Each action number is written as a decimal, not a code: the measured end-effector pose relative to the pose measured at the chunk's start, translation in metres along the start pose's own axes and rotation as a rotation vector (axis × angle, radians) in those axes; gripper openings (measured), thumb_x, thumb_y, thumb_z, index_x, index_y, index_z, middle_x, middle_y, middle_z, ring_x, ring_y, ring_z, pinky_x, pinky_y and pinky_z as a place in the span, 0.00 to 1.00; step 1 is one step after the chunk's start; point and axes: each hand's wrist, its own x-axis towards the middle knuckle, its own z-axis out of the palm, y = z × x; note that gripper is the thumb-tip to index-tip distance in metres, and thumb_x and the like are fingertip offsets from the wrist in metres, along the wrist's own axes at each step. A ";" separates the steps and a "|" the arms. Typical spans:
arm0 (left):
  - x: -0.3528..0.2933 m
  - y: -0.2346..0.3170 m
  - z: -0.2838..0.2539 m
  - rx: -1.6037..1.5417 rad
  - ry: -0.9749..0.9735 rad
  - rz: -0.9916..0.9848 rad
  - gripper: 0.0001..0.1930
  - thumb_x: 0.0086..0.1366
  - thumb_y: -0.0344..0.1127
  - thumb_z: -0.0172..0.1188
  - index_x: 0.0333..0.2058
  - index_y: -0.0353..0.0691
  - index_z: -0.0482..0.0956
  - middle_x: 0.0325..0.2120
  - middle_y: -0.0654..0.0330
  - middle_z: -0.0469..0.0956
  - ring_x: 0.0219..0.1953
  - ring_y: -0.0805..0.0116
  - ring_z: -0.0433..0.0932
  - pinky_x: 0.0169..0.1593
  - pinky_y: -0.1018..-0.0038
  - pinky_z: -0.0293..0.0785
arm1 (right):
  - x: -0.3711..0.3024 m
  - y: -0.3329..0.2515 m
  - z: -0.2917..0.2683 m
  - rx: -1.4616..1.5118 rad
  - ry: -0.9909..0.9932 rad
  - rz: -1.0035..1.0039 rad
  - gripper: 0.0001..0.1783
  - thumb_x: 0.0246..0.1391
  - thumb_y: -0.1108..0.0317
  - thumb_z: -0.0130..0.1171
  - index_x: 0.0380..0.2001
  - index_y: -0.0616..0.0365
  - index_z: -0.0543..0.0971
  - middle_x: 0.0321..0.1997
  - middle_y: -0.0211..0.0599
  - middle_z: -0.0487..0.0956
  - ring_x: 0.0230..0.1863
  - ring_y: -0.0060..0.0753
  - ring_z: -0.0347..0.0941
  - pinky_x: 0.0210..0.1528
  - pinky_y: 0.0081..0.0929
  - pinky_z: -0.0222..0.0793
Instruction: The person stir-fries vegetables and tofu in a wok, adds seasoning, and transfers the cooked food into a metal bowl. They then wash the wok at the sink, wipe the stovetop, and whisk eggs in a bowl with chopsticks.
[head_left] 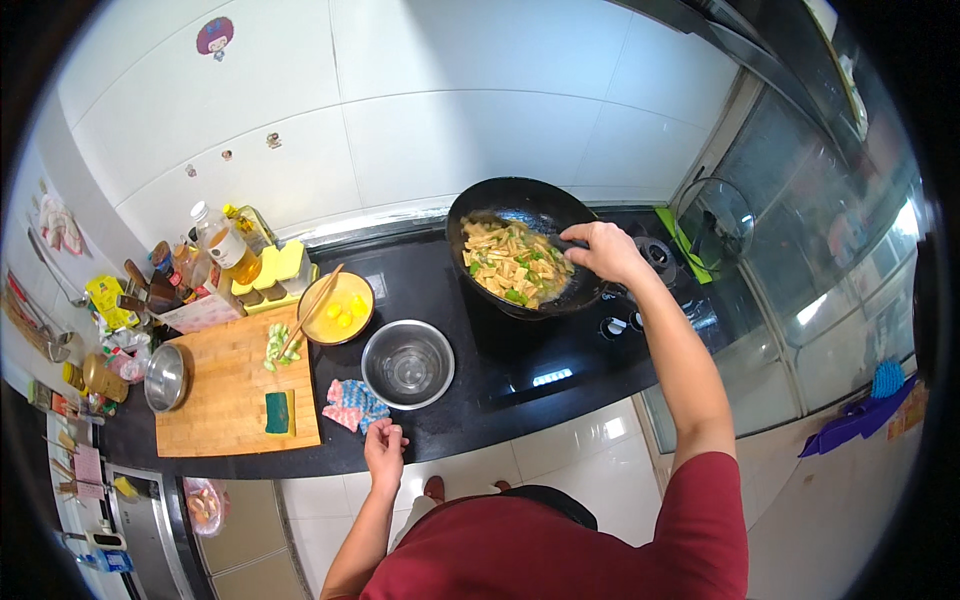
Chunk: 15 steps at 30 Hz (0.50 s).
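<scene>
A black wok (487,291) on the stove holds sliced pale-tan food mixed with green pieces (515,262). Over its right side reaches my right hand (603,250), fingers bent together and pointing down toward the food. What those fingers hold, if anything, is hidden. My left hand (384,452) hovers by the counter's front edge with loosely curled fingers and nothing visible in them. Just beyond it lies a pink and blue cloth (357,404), beside a steel bowl (408,365). Behind these, chopsticks (318,305) rest across a bowl of cracked eggs (340,312).
At left, a wooden cutting board (215,385) carries chopped green pieces (280,345), a sponge (280,413) and a steel bowl (166,378). Bottles (228,245) and seasoning boxes (285,270) line the wall. A glass lid (714,225) stands right of the stove.
</scene>
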 end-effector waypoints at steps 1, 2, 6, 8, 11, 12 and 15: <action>0.001 0.002 0.004 -0.001 -0.008 0.004 0.10 0.65 0.32 0.54 0.42 0.35 0.69 0.28 0.64 0.73 0.24 0.77 0.74 0.27 0.82 0.68 | -0.011 -0.006 -0.010 -0.042 -0.036 -0.045 0.20 0.46 0.59 0.62 0.44 0.47 0.80 0.42 0.45 0.80 0.46 0.48 0.75 0.48 0.40 0.71; 0.001 0.005 0.007 -0.004 -0.021 0.003 0.10 0.65 0.33 0.55 0.42 0.35 0.70 0.28 0.64 0.73 0.24 0.77 0.74 0.27 0.83 0.68 | -0.021 -0.013 -0.018 -0.096 -0.042 -0.090 0.19 0.45 0.62 0.63 0.44 0.44 0.80 0.40 0.43 0.79 0.44 0.47 0.75 0.47 0.40 0.71; 0.001 0.023 0.034 0.003 -0.115 0.025 0.11 0.65 0.34 0.55 0.42 0.36 0.70 0.28 0.65 0.73 0.24 0.78 0.74 0.27 0.83 0.68 | -0.061 -0.022 -0.061 -0.264 -0.103 -0.179 0.19 0.43 0.68 0.64 0.42 0.44 0.80 0.36 0.38 0.75 0.39 0.46 0.76 0.42 0.39 0.72; 0.004 0.032 0.054 -0.001 -0.181 0.065 0.11 0.65 0.35 0.56 0.43 0.37 0.70 0.29 0.66 0.73 0.26 0.78 0.74 0.28 0.83 0.67 | -0.076 -0.012 -0.079 -0.326 -0.095 -0.195 0.19 0.42 0.69 0.64 0.42 0.44 0.81 0.36 0.39 0.75 0.38 0.45 0.76 0.42 0.39 0.72; -0.005 0.040 0.093 -0.019 -0.214 0.086 0.11 0.65 0.34 0.55 0.44 0.37 0.69 0.31 0.66 0.74 0.27 0.78 0.74 0.30 0.83 0.67 | -0.096 0.002 -0.116 -0.374 -0.072 -0.205 0.17 0.42 0.70 0.63 0.40 0.46 0.81 0.34 0.40 0.75 0.37 0.45 0.75 0.41 0.39 0.71; -0.013 0.048 0.107 -0.022 -0.224 0.087 0.11 0.65 0.33 0.55 0.44 0.37 0.69 0.31 0.66 0.74 0.27 0.78 0.74 0.30 0.83 0.68 | -0.102 0.007 -0.126 -0.369 -0.078 -0.185 0.17 0.42 0.70 0.62 0.40 0.47 0.81 0.34 0.40 0.75 0.38 0.44 0.75 0.40 0.39 0.71; -0.030 0.042 0.156 -0.106 -0.242 0.061 0.12 0.65 0.33 0.55 0.44 0.37 0.68 0.32 0.65 0.75 0.28 0.78 0.74 0.31 0.83 0.68 | -0.110 0.019 -0.146 -0.339 -0.150 -0.171 0.17 0.43 0.69 0.62 0.41 0.48 0.81 0.33 0.41 0.76 0.39 0.44 0.75 0.41 0.39 0.71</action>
